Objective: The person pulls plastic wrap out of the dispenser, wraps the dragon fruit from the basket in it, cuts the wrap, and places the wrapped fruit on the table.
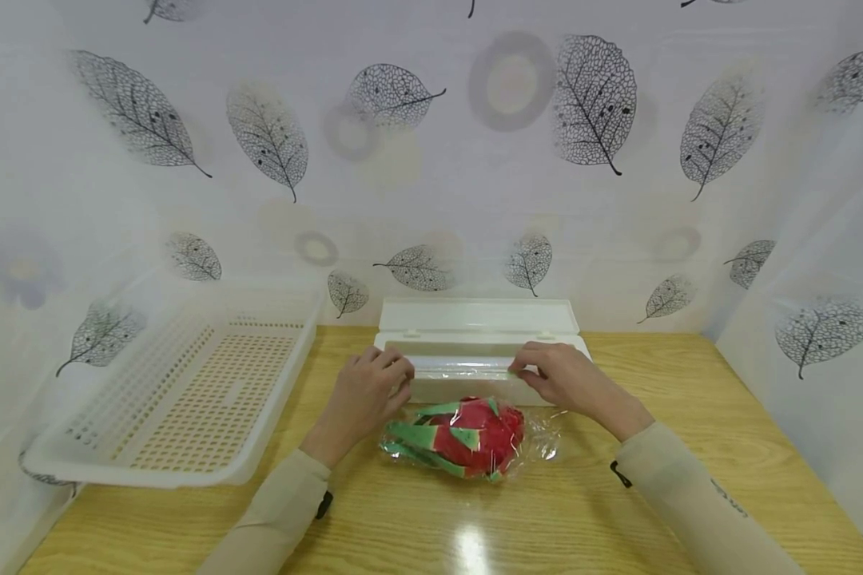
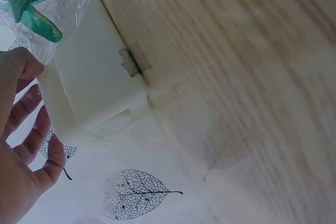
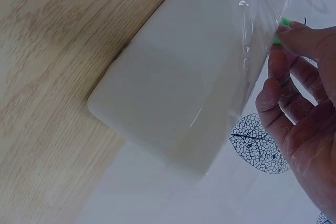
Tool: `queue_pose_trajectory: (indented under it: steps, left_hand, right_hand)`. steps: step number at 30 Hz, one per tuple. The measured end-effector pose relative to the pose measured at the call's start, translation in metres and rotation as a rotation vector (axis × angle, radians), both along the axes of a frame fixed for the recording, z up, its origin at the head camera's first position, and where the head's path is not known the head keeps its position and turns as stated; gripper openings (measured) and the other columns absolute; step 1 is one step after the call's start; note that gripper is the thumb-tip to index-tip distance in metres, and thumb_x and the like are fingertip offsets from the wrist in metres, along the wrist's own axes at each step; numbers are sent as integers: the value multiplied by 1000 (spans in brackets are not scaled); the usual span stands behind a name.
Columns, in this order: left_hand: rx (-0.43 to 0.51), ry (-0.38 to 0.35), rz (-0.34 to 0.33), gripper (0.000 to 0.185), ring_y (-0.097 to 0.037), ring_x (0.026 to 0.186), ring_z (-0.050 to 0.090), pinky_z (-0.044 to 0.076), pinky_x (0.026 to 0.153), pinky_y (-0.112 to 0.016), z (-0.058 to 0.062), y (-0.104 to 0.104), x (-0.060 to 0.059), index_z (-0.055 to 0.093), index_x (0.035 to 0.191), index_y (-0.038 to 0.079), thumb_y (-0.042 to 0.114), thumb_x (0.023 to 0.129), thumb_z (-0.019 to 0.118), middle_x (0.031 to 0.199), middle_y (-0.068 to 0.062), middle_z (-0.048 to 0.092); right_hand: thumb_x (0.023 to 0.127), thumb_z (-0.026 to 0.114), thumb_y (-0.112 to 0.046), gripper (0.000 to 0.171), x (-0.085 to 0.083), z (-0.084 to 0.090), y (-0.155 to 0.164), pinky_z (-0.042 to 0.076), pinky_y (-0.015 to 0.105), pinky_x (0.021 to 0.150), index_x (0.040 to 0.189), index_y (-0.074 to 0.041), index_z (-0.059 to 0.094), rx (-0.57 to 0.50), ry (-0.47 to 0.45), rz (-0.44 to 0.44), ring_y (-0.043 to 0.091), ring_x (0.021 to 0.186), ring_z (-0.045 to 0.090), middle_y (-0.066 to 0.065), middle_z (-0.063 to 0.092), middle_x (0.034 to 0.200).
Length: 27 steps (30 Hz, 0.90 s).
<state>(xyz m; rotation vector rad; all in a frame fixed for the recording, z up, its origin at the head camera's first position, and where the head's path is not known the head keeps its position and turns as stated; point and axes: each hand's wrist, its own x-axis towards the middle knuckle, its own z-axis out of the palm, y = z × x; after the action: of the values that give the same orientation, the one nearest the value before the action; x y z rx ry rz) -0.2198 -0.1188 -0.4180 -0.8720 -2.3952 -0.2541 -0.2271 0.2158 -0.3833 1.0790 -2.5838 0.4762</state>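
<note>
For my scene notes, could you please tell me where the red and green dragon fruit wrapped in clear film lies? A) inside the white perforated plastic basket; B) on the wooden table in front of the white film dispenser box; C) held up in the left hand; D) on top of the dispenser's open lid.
B: the wrapped red and green dragon fruit rests on the wooden table just in front of the white film dispenser box, between both hands.

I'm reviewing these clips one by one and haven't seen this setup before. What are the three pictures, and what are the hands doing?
No machine here: a person works bare-handed, wearing three cameras. The wide picture comes from the head; the two close-ups come from the wrists. On the wooden table lie a white perforated plastic basket, a white plastic cling-film dispenser box with its lid up, and a red-and-green dragon fruit wrapped in clear film. The left hand and right hand rest on the dispenser's front edge, fingers at the film.
</note>
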Motion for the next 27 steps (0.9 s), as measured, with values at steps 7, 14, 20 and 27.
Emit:
queue_pose_trajectory:
  steps: [7, 14, 20, 27]
  left_hand:
    - [-1, 3, -2, 7, -21, 86, 66, 56, 68, -32, 2, 1, 1, 70, 93, 17, 20, 90, 75, 96, 4, 68]
    - [-5, 9, -1, 8, -22, 86, 67, 56, 67, -33, 2, 0, 2, 70, 94, 18, 19, 89, 76, 96, 3, 68]
    - [-1, 5, 2, 8, -22, 86, 67, 56, 67, -33, 2, 1, 2, 70, 94, 17, 19, 89, 76, 96, 4, 68]
    - [-1, -4, -6, 5, -22, 86, 67, 56, 67, -33, 3, 1, 2, 70, 93, 16, 21, 94, 70, 96, 3, 69]
  right_hand:
    - [89, 75, -2, 13, 1, 1, 0, 60, 35, 73, 96, -12, 75, 13, -16, -1, 20, 87, 74, 0, 78, 97]
    - [88, 76, -2, 13, 0, 0, 2, 57, 30, 69, 97, -12, 74, 10, -9, 6, 14, 80, 70, -1, 76, 95]
    - [88, 76, -1, 14, 1, 1, 3, 56, 30, 69, 97, -12, 74, 10, -17, 2, 14, 80, 68, -1, 76, 96]
    - [89, 75, -2, 14, 1, 1, 3, 59, 33, 72, 97, -12, 74, 18, -14, -9, 17, 84, 72, -1, 77, 96]
